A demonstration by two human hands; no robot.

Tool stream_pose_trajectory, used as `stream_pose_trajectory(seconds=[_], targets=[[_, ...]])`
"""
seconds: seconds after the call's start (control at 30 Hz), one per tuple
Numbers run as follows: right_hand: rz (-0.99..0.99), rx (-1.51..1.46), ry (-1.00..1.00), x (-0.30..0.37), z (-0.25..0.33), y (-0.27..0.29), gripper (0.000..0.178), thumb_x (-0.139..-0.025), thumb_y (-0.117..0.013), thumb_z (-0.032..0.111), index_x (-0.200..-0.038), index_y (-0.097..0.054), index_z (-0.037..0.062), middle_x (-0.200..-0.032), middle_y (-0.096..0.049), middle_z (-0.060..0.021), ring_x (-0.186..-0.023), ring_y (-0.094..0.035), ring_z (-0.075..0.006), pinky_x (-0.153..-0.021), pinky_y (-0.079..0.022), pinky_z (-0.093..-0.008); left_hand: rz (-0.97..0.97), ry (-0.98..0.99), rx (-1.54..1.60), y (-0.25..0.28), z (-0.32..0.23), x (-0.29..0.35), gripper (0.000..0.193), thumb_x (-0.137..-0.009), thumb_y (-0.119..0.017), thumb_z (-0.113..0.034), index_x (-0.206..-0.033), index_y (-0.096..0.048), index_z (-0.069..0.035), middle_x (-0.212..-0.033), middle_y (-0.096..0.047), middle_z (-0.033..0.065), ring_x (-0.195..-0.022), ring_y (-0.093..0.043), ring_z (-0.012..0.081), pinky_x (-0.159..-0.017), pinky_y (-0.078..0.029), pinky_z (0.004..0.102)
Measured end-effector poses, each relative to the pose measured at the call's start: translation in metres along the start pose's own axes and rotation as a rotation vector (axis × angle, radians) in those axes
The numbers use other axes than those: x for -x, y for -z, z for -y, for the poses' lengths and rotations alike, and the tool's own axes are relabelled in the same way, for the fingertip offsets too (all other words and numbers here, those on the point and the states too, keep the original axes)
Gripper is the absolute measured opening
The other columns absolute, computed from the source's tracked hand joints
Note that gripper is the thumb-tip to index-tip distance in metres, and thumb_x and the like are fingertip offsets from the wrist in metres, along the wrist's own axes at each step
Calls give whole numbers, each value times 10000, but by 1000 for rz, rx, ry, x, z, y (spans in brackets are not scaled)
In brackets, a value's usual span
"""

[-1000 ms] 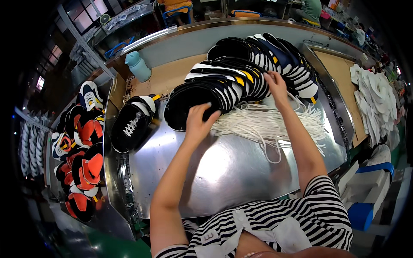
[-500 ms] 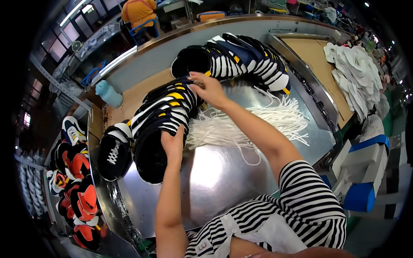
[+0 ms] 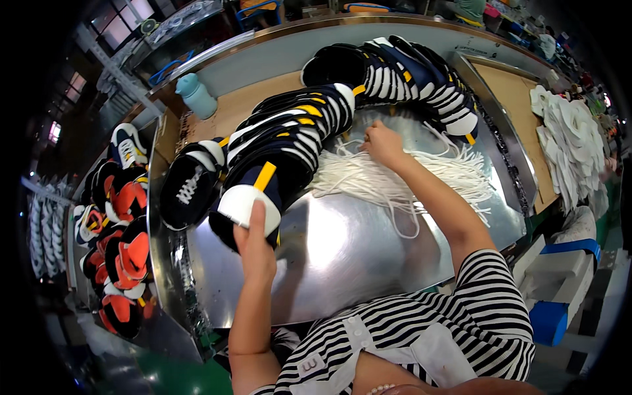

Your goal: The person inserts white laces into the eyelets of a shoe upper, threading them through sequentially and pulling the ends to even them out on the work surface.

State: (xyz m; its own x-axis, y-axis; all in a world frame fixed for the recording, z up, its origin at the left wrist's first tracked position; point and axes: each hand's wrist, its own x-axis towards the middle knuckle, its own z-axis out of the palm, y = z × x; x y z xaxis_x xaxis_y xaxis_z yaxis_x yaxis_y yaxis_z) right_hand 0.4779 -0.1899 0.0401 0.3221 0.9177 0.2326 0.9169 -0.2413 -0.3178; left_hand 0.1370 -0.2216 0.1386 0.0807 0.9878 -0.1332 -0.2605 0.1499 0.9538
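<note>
My left hand point(image 3: 257, 253) grips a dark shoe upper point(image 3: 247, 209) with a white end panel and a yellow pull tab, thumb on the white panel. This upper lies at the near end of a curved row of nested black, white and yellow shoe uppers point(image 3: 289, 131). At the far left edge of a pile of white shoelaces point(image 3: 408, 178) is my right hand point(image 3: 383, 143), its fingers curled in a pinch; what is between the fingertips is too small to make out. A laced black shoe upper point(image 3: 189, 187) lies left of the row.
A second row of nested uppers point(image 3: 415, 82) stands at the back of the metal tabletop point(image 3: 316, 276). A light-blue bottle point(image 3: 196, 96) is at the back left. Red and black shoe uppers point(image 3: 128, 257) are heaped left, and white shoe-shaped pieces point(image 3: 573, 138) lie on the right.
My right hand has left the row's far end and come down to the shoelaces. My left hand has moved from the row's side to the white-ended upper, now visible at the near end.
</note>
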Motion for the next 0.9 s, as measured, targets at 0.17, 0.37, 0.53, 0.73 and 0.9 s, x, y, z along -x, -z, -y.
stream_pose_trajectory(seconds=[0.17,0.37,0.53,0.73,0.9], targets=[[-97,-235,-14,-1,1,25,208,-838,-703,237,-962,-663,75,-909,-668,-91,-900,-651,-312,-756,-502,-393,892,-103,654,69,-37,54,559,-790,-625,-306,-1226,-575,41,-892,-665,156,-801,-641,262,-636,-459,370],[103,-995,1,72,63,224,193,-900,-631,181,-1075,-646,102,-704,-659,19,-503,-392,-8,-465,-312,-201,413,505,496,140,43,50,379,-956,-551,-166,-1294,-520,4,-1116,-640,153,-1047,-616,270,-963,-473,406],[104,-1805,709,181,21,334,254,-863,-654,36,-1074,-515,18,-562,-518,63,-323,-386,-67,-329,-305,-198,-29,-476,-615,118,43,52,349,-904,-589,-45,-1243,-533,10,-1146,-616,179,-1066,-587,307,-986,-435,399],[80,-1099,-132,234,121,214,47,-825,-646,29,-835,-608,4,-760,-578,-61,-541,-540,-113,-513,-405,-235,338,-925,-1146,65,17,79,330,-773,-735,-167,-1031,-619,3,-1027,-616,161,-1014,-583,339,-890,-454,431],[108,-1053,114,220,140,97,66,-894,-651,85,-880,-656,20,-786,-617,-22,-565,-454,-42,-485,-328,-173,371,-976,-1479,57,49,51,197,-796,-695,-224,-851,-635,-44,-867,-602,99,-882,-552,273,-776,-449,371]])
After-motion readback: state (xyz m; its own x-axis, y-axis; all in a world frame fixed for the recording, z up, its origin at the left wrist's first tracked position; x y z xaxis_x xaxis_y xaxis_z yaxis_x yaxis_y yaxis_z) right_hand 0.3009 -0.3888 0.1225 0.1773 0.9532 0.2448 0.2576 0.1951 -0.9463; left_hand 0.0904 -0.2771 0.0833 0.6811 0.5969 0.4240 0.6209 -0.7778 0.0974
